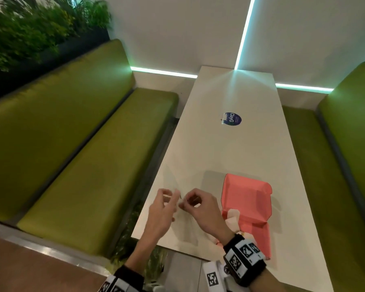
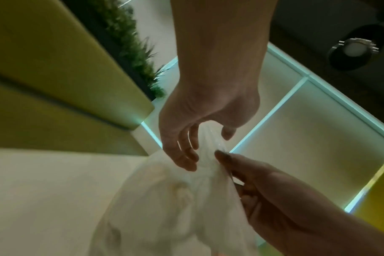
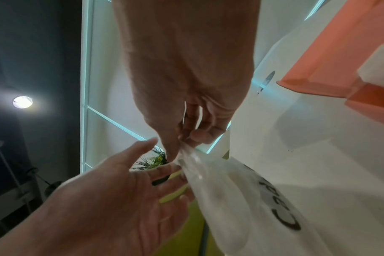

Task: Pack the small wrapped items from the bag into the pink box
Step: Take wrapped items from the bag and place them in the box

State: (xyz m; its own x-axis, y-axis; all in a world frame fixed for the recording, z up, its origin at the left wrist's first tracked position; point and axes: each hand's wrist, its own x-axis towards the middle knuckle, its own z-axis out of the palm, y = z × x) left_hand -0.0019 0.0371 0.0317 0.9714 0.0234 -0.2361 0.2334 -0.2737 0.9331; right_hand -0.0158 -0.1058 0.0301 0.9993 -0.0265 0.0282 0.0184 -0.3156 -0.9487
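Observation:
A thin translucent plastic bag (image 1: 187, 223) with black lettering (image 3: 283, 207) stands on the white table (image 1: 230, 148) near its front left corner. My right hand (image 1: 190, 202) pinches the bag's gathered top (image 3: 186, 152) between thumb and fingers. My left hand (image 1: 169, 198) is just left of it, fingers relaxed and spread, touching the bag's neck (image 2: 208, 138) without gripping. Pale lumps show through the bag (image 2: 175, 195). The pink box (image 1: 249, 194) lies open to the right of my hands, lid tilted back, with white wrapped items (image 1: 233, 214) in its near corner.
A round blue sticker (image 1: 232, 121) sits mid-table. Green padded benches (image 1: 82, 165) flank the table on both sides, the right one (image 1: 350, 144) close to the box. A planter with greenery (image 1: 30, 32) stands behind the left bench. The table's near edge is under my wrists.

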